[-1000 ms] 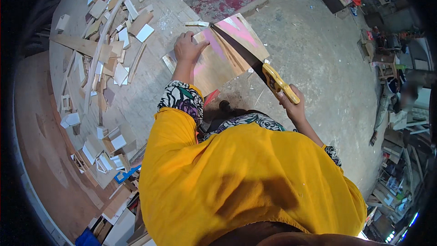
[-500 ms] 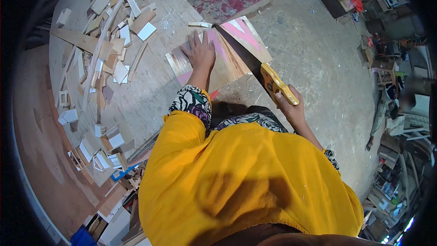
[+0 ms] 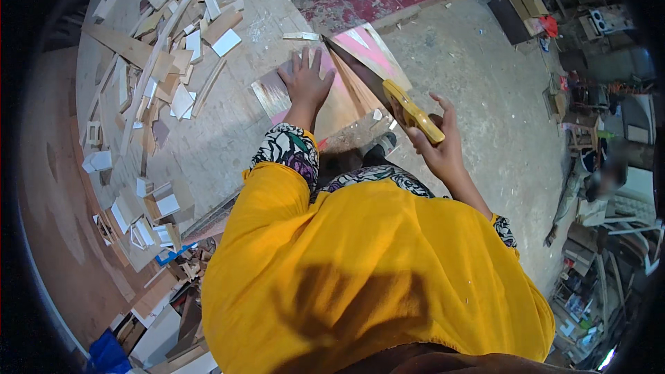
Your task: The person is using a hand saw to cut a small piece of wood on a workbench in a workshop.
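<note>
A wooden board (image 3: 341,106) with pink paint streaks lies over the table edge. My left hand (image 3: 305,83) rests flat on it, fingers spread. The handsaw (image 3: 413,112) has a yellow handle and a dark blade. That blade slants across the board, its far end by the board's far edge, dividing it from a pink-striped part (image 3: 370,52) on the right. My right hand (image 3: 442,145) holds the near end of the handle, with one finger stretched out past it. Where the teeth meet the wood is hard to see.
Wood offcuts (image 3: 181,100) and long strips are heaped on the worktable (image 3: 242,107) to the left. A small strip (image 3: 301,37) lies beyond my left hand. My foot (image 3: 386,142) shows below the board. Clutter (image 3: 603,166) lines the far right.
The handsaw's handle has moved forward and slightly left along the blade's line. My right hand's finger has straightened away from the handle. My left hand stays on the board.
</note>
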`<action>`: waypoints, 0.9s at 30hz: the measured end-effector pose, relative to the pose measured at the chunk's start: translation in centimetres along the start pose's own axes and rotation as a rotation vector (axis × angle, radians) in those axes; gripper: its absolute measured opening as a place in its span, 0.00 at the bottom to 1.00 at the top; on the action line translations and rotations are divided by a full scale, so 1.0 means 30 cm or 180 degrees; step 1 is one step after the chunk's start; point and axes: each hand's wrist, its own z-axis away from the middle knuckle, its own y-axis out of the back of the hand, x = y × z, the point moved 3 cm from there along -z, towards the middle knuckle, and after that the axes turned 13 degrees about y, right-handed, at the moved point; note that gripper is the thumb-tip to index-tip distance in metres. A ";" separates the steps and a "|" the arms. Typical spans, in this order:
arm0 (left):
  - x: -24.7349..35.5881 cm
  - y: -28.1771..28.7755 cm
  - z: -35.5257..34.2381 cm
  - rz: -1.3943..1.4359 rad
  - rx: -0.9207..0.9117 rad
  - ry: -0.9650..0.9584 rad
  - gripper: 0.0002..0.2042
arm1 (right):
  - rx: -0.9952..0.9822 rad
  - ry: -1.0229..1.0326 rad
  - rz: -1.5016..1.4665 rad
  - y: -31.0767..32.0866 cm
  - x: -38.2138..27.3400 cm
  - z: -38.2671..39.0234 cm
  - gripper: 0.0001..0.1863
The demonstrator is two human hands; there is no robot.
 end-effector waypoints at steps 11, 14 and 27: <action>0.034 0.008 0.054 -0.0296 -0.0325 0.0006 0.33 | -0.0524 -0.0420 -0.1129 0.035 -0.089 -0.103 0.14; 0.032 0.013 0.039 -0.0345 -0.0292 0.0025 0.33 | -0.0741 -0.0406 -0.1199 0.032 -0.109 -0.149 0.15; 0.047 0.001 0.076 -0.0208 -0.0234 -0.0105 0.33 | -0.0248 -0.0516 -0.1254 0.032 0.007 0.041 0.15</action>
